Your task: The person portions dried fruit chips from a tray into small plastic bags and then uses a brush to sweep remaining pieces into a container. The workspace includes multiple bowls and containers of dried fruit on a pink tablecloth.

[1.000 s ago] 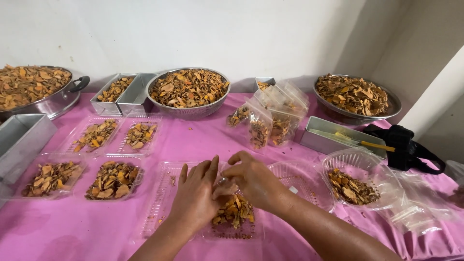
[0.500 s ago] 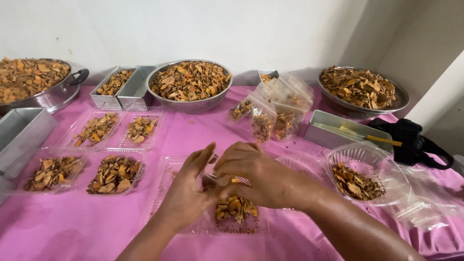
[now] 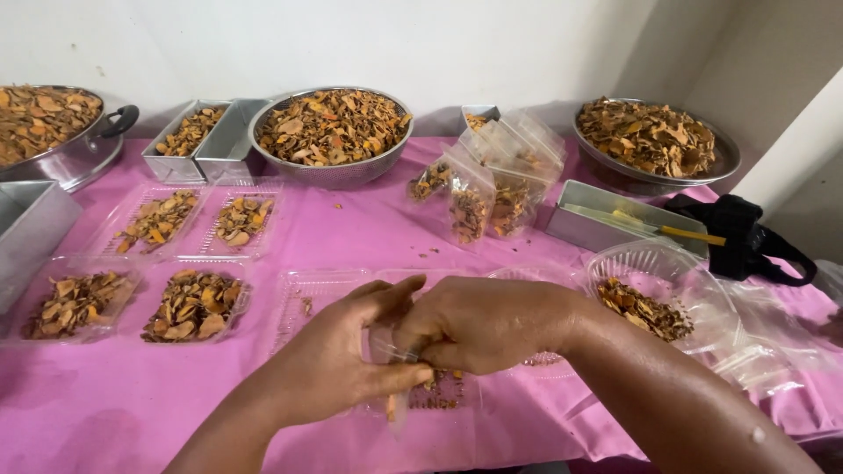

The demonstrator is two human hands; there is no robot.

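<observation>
My left hand (image 3: 338, 364) and my right hand (image 3: 479, 323) meet over the pink tablecloth (image 3: 351, 237) near the front edge. Together they pinch a small clear plastic pouch (image 3: 397, 386) with orange-brown dried chips in it. Under the hands lies a clear plastic tray (image 3: 307, 303) with a few chips; most of it is hidden by my fingers. A pile of filled clear pouches (image 3: 487, 189) stands behind, toward the middle of the table.
Several clear trays of dried chips (image 3: 193, 307) lie at the left. Metal bowls of chips (image 3: 332, 132) and loaf tins (image 3: 184, 140) line the back wall. A clear bowl with chips (image 3: 654, 285), a metal tin (image 3: 615, 219) and a black bag (image 3: 746, 237) sit at right.
Both hands have lifted from the tray and come closer to me. The pouch of chips is now pinched between them rather than lying flat under them.
</observation>
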